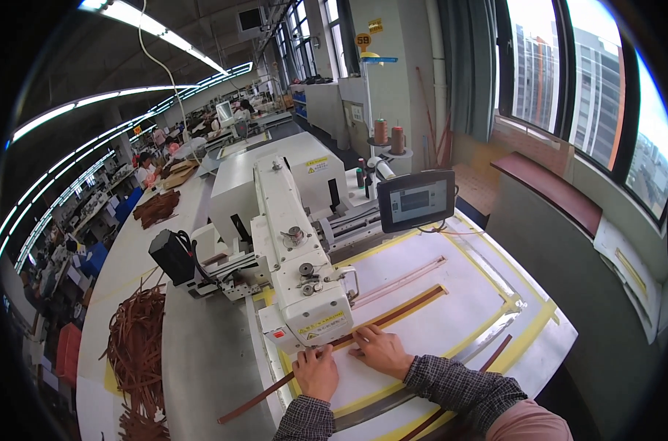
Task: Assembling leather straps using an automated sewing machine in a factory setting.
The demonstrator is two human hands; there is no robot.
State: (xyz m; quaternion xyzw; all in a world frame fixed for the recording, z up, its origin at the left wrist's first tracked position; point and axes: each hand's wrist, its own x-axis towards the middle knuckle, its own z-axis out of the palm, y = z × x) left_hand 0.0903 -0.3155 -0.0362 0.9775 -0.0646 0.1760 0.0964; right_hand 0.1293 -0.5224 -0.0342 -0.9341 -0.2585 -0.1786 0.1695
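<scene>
Brown leather, or something like it: a skinny strap point(412, 304) lying in a yellow-edged slot on the white sheet point(475, 283), one end tucked by the machine head point(315, 312). Another bit of strap point(255, 399) pokes out lower left; can't tell if it's the same piece, a hand's in the way. Left hand point(316, 373) is bunched up narrow right at the head, but no clue if it's actually pinching anything. Right hand point(382, 351) is half curled, fingertips down at the strap, grip hidden too. I'd call this the lining-up step. Next move calls for keeping it straight and fingers clear of the head, imo. Screen point(420, 201) behind, big strap pile point(137, 334) off left.
</scene>
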